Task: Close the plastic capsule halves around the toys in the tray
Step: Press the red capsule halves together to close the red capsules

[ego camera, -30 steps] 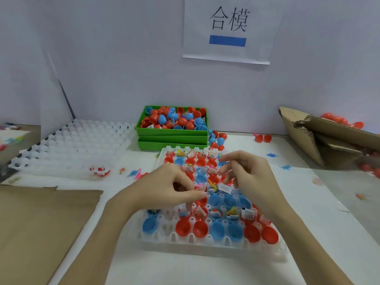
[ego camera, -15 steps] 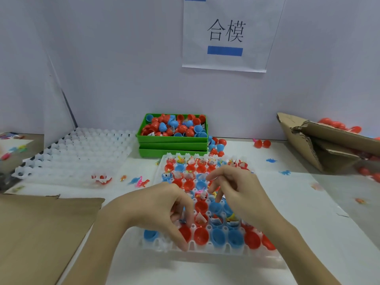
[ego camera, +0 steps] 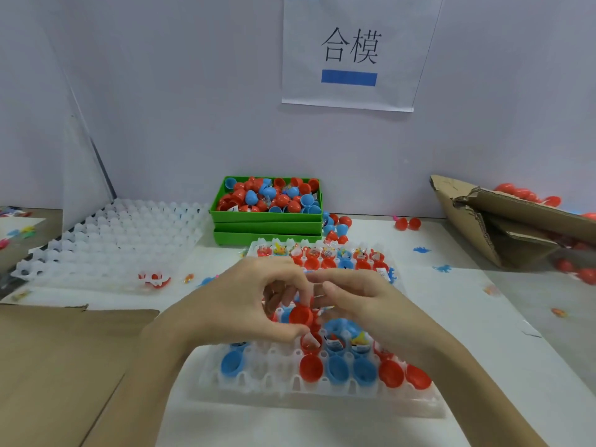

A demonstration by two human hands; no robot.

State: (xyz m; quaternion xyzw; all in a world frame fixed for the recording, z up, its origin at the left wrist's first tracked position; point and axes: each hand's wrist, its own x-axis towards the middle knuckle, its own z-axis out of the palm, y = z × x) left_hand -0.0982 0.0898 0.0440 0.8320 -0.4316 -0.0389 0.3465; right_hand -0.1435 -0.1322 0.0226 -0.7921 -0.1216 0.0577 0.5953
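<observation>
Both hands raised just above the middle of the translucent tray (ego camera: pixel 264 382). Left hand (ego camera: pixel 245 304) curled round a red capsule half (ego camera: pixel 300 315), thumb beneath, fingers above. Right hand (ego camera: pixel 361 304) close against it, fingertips bent toward the same half; whether actually gripping it could not be told. Front row of the tray lined with open red and blue halves (ego camera: pixel 337 369); small toys (ego camera: pixel 332 341) seated in cups behind. Beyond the tray, a green bin (ego camera: pixel 267 217) heaped with loose halves. Empty white tray (ego camera: pixel 106 240) off to the left, torn cardboard box (ego camera: pixel 503 221) to the right.
</observation>
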